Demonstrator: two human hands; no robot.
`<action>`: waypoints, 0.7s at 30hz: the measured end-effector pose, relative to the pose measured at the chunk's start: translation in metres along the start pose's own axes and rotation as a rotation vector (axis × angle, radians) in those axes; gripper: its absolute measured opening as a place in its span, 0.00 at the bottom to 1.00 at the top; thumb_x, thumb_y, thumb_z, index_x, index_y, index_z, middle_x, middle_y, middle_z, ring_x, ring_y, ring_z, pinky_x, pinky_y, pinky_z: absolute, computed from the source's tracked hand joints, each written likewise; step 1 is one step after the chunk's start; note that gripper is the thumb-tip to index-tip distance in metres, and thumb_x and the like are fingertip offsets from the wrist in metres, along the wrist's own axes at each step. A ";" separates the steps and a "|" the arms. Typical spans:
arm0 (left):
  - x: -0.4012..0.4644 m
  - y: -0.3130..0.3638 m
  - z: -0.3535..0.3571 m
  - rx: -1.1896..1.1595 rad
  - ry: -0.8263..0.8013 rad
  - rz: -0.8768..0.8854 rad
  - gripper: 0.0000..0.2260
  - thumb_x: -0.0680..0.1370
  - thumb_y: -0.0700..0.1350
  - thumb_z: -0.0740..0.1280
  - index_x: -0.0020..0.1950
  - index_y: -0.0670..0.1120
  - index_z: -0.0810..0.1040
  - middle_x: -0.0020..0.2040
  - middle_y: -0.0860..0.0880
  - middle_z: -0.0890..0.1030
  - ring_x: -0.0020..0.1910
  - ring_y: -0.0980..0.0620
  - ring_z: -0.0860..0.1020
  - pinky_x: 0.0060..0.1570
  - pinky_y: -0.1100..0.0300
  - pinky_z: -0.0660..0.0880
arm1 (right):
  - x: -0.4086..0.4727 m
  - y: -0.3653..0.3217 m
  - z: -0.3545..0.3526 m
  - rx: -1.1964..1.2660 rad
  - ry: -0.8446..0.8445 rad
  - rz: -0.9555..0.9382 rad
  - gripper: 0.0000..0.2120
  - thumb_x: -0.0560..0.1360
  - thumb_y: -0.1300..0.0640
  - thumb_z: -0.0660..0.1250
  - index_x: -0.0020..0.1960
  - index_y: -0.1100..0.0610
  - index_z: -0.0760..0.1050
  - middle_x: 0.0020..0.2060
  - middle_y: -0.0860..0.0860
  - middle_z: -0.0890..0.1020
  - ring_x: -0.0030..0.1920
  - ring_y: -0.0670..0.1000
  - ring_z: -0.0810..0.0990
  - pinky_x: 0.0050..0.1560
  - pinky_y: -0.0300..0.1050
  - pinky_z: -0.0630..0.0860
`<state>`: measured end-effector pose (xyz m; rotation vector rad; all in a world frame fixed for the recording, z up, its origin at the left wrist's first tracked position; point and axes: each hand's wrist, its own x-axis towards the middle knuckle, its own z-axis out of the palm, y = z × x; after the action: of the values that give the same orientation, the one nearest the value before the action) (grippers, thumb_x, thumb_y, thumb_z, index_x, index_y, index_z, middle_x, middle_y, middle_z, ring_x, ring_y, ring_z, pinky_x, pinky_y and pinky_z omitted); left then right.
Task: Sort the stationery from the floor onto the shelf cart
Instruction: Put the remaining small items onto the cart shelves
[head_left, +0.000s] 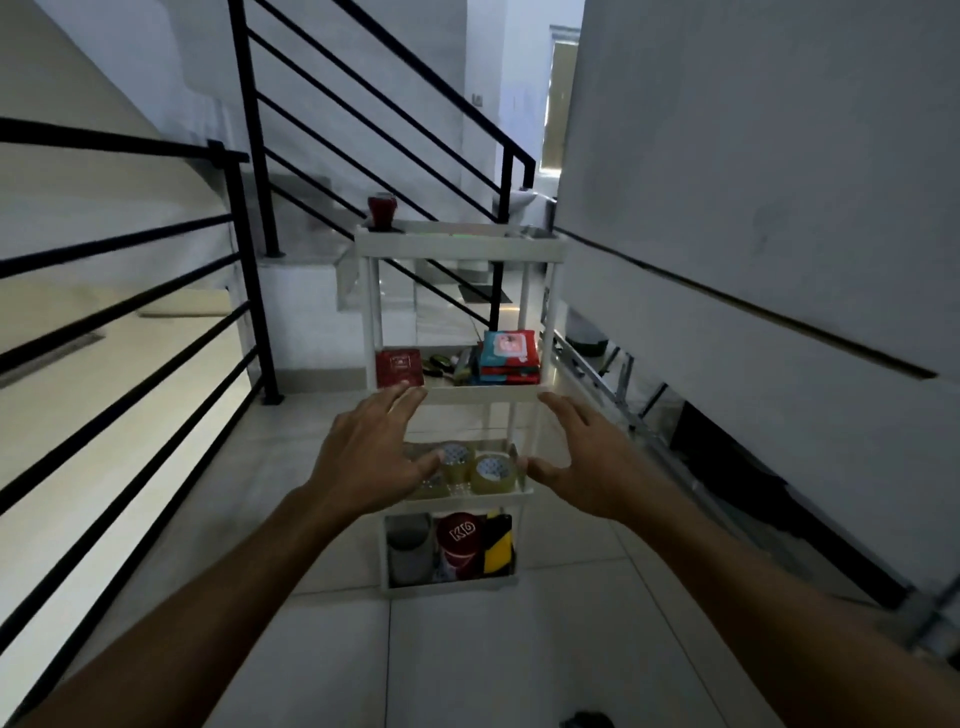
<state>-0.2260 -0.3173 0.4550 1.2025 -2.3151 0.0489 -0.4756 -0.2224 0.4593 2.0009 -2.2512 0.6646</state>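
Note:
A white shelf cart (460, 248) with several tiers stands on the tiled floor ahead of me. Its second tier holds a red box (398, 366) and a stack of red and blue packets (510, 354). Two rolls of clear tape (491, 472) sit on the third tier. The bottom tier holds a red roll marked KD (460, 540), a grey item and yellow-black tape (497, 551). My left hand (371, 452) and my right hand (582, 460) are stretched out in front of the cart, one on each side, fingers spread, holding nothing.
Black stair railings (249, 218) run along the left and behind the cart. A white wall (753, 208) closes the right side, with metal bars leaning at its foot. A red jar (383, 209) stands on the cart's top tier. A dark object (587, 721) lies at the bottom edge.

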 end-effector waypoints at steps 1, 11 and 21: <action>-0.005 0.002 0.009 -0.023 -0.009 -0.008 0.37 0.73 0.65 0.64 0.77 0.52 0.59 0.77 0.49 0.61 0.74 0.48 0.62 0.68 0.49 0.63 | -0.008 0.006 0.008 -0.005 -0.015 0.015 0.43 0.70 0.32 0.65 0.77 0.43 0.49 0.76 0.49 0.59 0.75 0.52 0.59 0.71 0.55 0.60; -0.107 0.000 0.161 -0.090 -0.167 -0.026 0.36 0.71 0.64 0.64 0.74 0.48 0.64 0.73 0.45 0.68 0.69 0.43 0.68 0.63 0.48 0.68 | -0.092 0.086 0.164 0.036 -0.249 0.049 0.39 0.72 0.33 0.64 0.77 0.43 0.51 0.76 0.48 0.61 0.74 0.51 0.60 0.72 0.53 0.63; -0.214 0.024 0.273 -0.007 -0.488 0.079 0.35 0.75 0.64 0.64 0.77 0.52 0.59 0.77 0.48 0.60 0.74 0.46 0.62 0.67 0.47 0.65 | -0.210 0.145 0.254 0.015 -0.373 0.103 0.39 0.73 0.36 0.66 0.77 0.43 0.52 0.76 0.50 0.60 0.75 0.53 0.60 0.72 0.54 0.63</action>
<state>-0.2638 -0.2141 0.1247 1.2221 -2.7756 -0.2516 -0.5210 -0.1060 0.1221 2.1819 -2.5705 0.3352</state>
